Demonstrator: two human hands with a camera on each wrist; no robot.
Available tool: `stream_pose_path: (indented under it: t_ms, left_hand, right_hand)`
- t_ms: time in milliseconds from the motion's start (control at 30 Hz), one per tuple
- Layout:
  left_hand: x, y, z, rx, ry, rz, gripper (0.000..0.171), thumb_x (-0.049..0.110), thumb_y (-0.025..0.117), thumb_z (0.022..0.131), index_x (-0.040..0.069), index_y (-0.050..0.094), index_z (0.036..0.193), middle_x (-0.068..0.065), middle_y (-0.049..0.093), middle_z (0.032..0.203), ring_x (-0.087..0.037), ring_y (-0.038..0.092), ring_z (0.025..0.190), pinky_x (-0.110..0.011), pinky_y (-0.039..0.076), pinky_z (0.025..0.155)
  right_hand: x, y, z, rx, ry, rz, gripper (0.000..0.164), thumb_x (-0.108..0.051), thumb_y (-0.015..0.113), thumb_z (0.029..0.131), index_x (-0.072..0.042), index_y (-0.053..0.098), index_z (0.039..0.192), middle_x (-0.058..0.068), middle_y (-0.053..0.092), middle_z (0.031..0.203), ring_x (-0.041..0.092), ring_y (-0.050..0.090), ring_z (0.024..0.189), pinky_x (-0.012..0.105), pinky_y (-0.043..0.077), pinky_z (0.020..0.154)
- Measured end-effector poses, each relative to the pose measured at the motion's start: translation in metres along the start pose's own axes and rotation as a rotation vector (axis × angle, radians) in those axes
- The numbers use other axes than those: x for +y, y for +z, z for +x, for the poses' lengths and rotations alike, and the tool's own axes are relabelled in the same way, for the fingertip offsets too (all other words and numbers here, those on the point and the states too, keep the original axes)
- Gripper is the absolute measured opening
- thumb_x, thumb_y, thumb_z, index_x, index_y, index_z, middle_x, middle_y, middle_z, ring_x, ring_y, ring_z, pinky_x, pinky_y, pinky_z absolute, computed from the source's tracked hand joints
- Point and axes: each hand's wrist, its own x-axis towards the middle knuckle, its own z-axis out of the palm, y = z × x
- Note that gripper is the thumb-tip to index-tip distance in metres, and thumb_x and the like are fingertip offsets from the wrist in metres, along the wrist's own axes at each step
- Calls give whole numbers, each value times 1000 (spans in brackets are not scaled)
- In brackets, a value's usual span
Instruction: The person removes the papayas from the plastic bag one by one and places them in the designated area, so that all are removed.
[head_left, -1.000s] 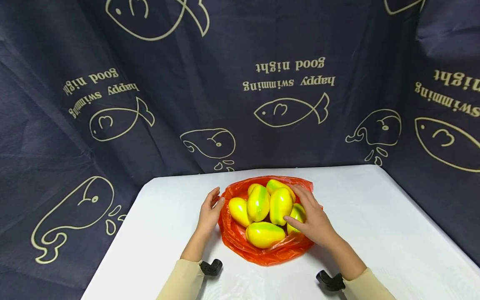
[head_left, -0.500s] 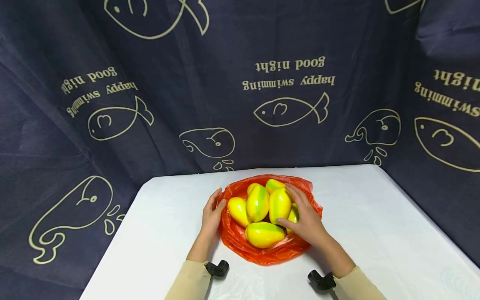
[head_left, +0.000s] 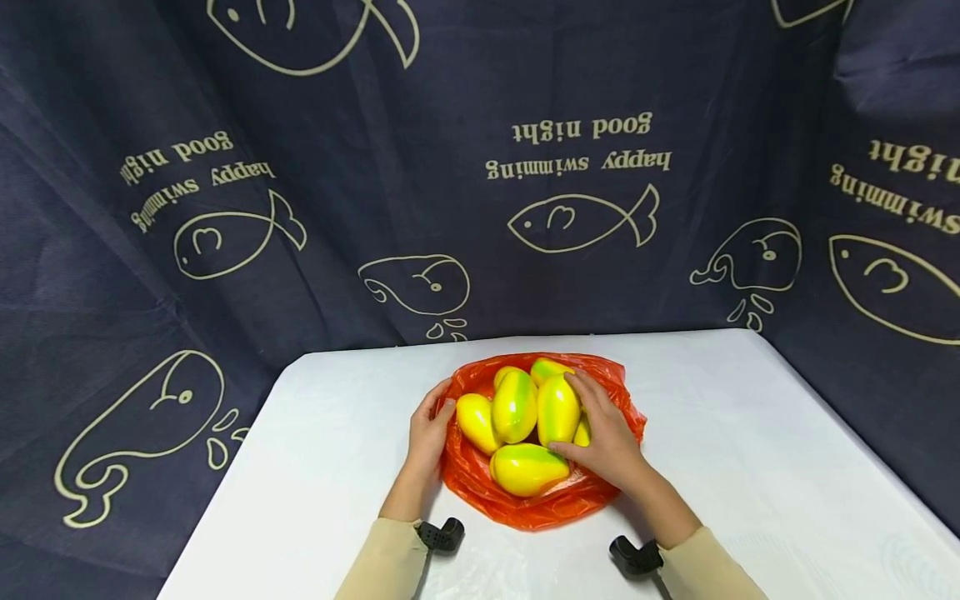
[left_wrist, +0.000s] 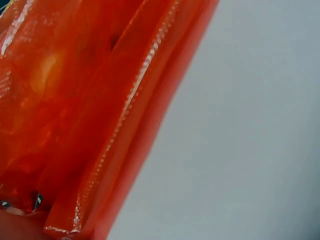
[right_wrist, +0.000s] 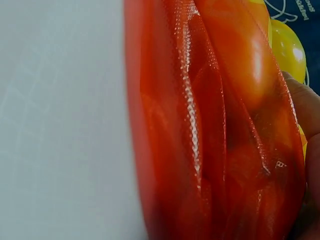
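A red plastic bag [head_left: 536, 514] lies wide-mouthed on the white table, with several yellow-green mangoes inside. My right hand [head_left: 609, 437] reaches over its right side and holds the upper right mango [head_left: 557, 408], thumb at the near end and fingertips at the far end. That mango still sits among the others. At the left rim of the bag rests my left hand [head_left: 427, 437], fingers loosely bent against the plastic. Red folds of the bag fill much of both wrist views; in the right wrist view a yellow mango [right_wrist: 289, 50] shows beyond my thumb [right_wrist: 306, 105].
Another mango [head_left: 529, 469] lies across the near side of the bag, and one [head_left: 478, 422] sits at its left. The white tabletop [head_left: 750, 450] extends around the bag. A dark blue cloth [head_left: 465, 200] with fish and whale drawings hangs behind.
My right hand has moved left from the bag's right side, and its thumb and fingers have closed in on the upper right mango. My left hand has shifted slightly right against the rim.
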Motion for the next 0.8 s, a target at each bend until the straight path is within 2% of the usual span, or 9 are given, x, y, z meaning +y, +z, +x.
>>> stream_pose_path:
  t_ms: [233,567,800]
  left_hand:
    - [-1,3,6,2,-20,-29,40,19,50,104,23,54,144,-5,49,152,-27,43,141,-48,37,118]
    - [0,6,10,7,-17,-35,41,18,47,104,23,53,145,-5,48,153,-28,41,144,-49,34,120]
    - [-2,2,8,18,-13,-72,40,18,48,104,20,55,143,-6,50,151,-27,45,140,-44,39,118]
  right_hand:
    - [2,3,3,-5,13,-11,104,-37,87,73,-21,26,157,12,25,163,40,36,143,69,35,110]
    - [2,4,6,-10,26,-32,104,-39,86,74,-21,27,157,11,26,163,39,35,144,69,33,112]
    - [1,3,6,-37,30,-57,106,-41,87,72,-23,26,157,11,23,164,39,31,145,69,27,115]
